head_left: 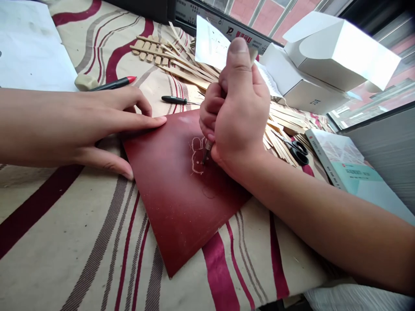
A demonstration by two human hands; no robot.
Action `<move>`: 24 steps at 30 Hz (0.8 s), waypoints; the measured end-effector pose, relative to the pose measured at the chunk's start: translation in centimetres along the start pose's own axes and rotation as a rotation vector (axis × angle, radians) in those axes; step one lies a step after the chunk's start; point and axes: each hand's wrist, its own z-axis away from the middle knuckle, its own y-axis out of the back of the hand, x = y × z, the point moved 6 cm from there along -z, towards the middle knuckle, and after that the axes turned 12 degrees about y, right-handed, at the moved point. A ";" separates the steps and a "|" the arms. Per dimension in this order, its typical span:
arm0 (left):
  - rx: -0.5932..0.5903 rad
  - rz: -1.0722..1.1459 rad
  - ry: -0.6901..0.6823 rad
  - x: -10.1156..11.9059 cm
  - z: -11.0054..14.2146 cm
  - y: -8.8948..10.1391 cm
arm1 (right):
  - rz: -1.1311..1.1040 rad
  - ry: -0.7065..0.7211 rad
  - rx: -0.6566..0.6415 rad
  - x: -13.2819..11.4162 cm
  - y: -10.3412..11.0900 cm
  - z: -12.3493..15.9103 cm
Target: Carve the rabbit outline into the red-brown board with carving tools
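Observation:
A dark red sheet (181, 216) lies at a slant on the striped cloth, with pale scratched lines of a small rounded-eared figure (197, 168) near its middle. My right hand (238, 103) is wrapped in a fist around an upright carving tool (207, 149), thumb up along the top. The tool's dark tip meets the sheet inside the figure; most of its handle is hidden in my fingers. My left hand (106, 125) spreads its fingers at the sheet's left corner, the index finger resting on the edge and the thumb beside it.
A dark-handled slim tool (175, 100), a red-tipped marker (113, 83) and an eraser-like pale lump (86, 82) lie beyond my left hand. Wooden strips (188, 69) spread behind. Scissors (298, 151), a book (346, 168) and white boxes (324, 60) stand right; paper (32, 43) lies left.

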 end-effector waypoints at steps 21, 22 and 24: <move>0.002 -0.078 -0.121 1.4 0.1 0.4 | 0.003 -0.121 -0.136 1.1 -0.3 -1.2; -0.007 -0.080 -0.117 1.4 0.2 0.4 | -0.032 -0.163 -0.116 0.7 0.4 -1.5; -0.016 -0.077 -0.124 1.5 0.3 0.5 | -0.071 -0.160 -0.169 -1.0 1.4 -2.1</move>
